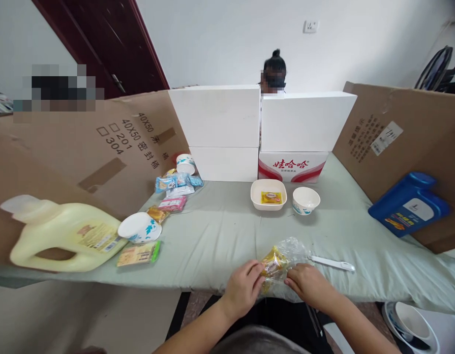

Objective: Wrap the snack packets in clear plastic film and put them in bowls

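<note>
At the near edge of the table lies a crinkled clear plastic bag [295, 250] with yellow packets [274, 260] showing in it. My left hand [242, 290] pinches its left side, beside a packet. The fingers of my right hand [310, 285] are curled closed on the bag's right side. Just beyond the right hand lies a white plastic utensil [338, 264], its far end close to the bag. Farther back, a cream tray [255, 201] holds one yellow packet [271, 197], and a white paper bowl [306, 199] with a blue pattern stands beside it.
White boxes [223, 118] form a wall at the back, with cardboard panels [138, 147] at the sides. A yellow jug [72, 231], a tipped paper bowl [138, 227] and several snack packs [173, 203] lie left. A blue bottle [408, 204] leans right. Beyond the boxes is a person [275, 69].
</note>
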Tool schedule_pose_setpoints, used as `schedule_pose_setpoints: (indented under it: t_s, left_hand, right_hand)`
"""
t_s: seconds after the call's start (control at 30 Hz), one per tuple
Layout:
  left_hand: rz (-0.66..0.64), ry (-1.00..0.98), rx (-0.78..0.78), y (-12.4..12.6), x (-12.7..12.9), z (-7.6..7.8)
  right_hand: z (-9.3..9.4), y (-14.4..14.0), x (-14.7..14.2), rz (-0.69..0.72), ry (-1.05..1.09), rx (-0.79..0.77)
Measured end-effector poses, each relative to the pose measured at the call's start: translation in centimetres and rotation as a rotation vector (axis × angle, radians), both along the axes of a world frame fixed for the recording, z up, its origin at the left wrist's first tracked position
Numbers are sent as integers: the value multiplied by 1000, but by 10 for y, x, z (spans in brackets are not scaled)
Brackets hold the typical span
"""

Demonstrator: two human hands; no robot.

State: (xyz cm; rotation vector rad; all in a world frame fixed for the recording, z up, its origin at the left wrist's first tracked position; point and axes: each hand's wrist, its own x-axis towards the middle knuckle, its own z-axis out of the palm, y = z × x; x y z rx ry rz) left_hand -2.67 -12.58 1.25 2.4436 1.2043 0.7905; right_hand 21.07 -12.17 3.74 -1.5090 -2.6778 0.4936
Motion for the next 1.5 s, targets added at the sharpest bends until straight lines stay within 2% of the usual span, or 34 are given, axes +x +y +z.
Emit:
schedule_pose_setpoints:
  t_s: [0.07, 0.17, 0.33, 0.4, 0.47, 0.5, 0.53, 0.6, 0.67, 0.7, 0.77, 0.87, 1.07, 1.2, 1.37, 1.43, 1.5]
  left_hand:
    - [60, 58, -86, 11, 11, 6]
    - [75, 196, -160, 32, 24, 16]
    - [68, 343, -230, 70, 25, 24]
    - [166, 321, -152, 80, 21, 26]
    - [287, 264, 10, 81, 21, 27]
    - [296, 234, 103, 79, 21, 26]
    - [242, 213, 187, 74, 23, 25]
    - [-7, 202, 303, 59, 27, 21]
    - [-234, 235, 347, 42, 30, 15]
    - [-272, 260, 352, 35, 30, 11]
    - [-211, 307, 336, 24, 27, 5]
    - [-54, 361, 263, 19, 17, -2]
    - [155, 387, 104, 26, 7, -2]
    - [107, 239, 83, 37, 15, -3]
    - [-7, 225, -25, 55, 15, -7]
    - [-34, 163, -78, 69, 7, 1]
    - [-25, 49, -66, 91, 0, 18]
  right_hand:
    - [-2, -1, -1, -22, 2, -37]
    - [-3, -3, -4, -4, 39, -70]
    - [-5, -10, -7, 55, 72, -88]
    - [-7, -13, -7, 67, 82, -90]
    - [-8, -15, -6, 65, 96, -84]
    - [-8, -16, -7, 64, 107, -76]
    - [-8, -16, -7, 57, 121, -71]
    - [-10, -13, -6, 14, 161, -71]
    - [-14, -8, -5, -67, 209, -62]
    - [-16, -5, -3, -108, 233, -38]
    - [-21, 3, 0, -145, 273, 57]
    - [-26, 17, 3, -106, 298, 175]
    - [-27, 45, 1, -26, 173, 65]
    - [-37, 51, 3, -9, 137, 90]
    - [-67, 46, 7, -31, 80, 168]
    - [-76, 43, 8, -33, 78, 211]
    - [-79, 41, 9, -37, 79, 233]
